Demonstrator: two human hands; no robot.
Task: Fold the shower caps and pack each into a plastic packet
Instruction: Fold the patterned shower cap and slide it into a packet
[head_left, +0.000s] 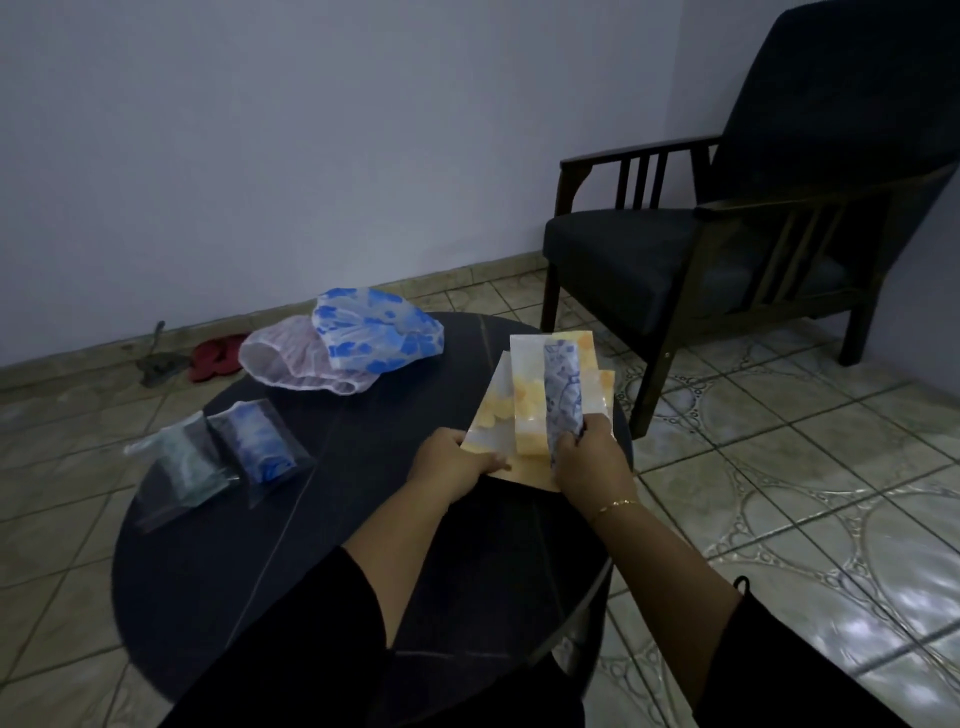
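On the round dark counter (218, 597), right side, both hands worked a yellow-and-white patterned shower cap (524, 415) folded into flat panels. Left hand (457, 460) lay on the cap's near left edge, fingers fairly straight and pressing it, grip not closed round anything. Right hand (587, 457) had its grip curled tight round a folded blue-patterned shower cap strip (562, 395), held upright over the yellow cap. Gold bracelet (615, 505) on right wrist. Far side of counter: loose blue-flowered shower cap (379, 338) overlapping a pale pink shower cap (280, 358). Left side: two clear plastic packets side by side, one with a blue cap (260, 449), one with a greenish cap (187, 467). Dark armchair (727, 234) stood behind on the tiled floor (779, 441).
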